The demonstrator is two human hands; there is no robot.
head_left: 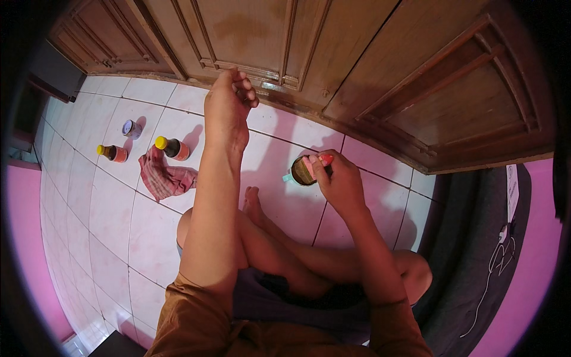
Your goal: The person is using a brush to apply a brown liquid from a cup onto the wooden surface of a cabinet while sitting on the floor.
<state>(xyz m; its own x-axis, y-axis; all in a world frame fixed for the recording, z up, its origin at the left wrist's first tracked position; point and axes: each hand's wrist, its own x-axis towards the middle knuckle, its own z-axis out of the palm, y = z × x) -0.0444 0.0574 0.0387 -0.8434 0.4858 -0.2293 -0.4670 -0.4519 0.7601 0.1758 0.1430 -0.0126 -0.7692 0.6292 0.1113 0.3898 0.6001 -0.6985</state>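
My left hand is raised in front of the wooden cabinet, its fingers loosely curled and slightly apart; I see nothing in them. Whether it touches the door cannot be made out. Over a cup of brownish liquid with a pale green handle, my right hand pinches a small tool with a red end and a pinkish part. Its kind is not clear, and the fingers hide some of it. The cup stands on the tiled floor, its right side partly covered by the hand.
Left of my left forearm lie a checked red cloth, two yellow-capped bottles and a small purple-grey container. Brown cabinet doors line the far side. A dark mattress-like pad with a white cable lies right.
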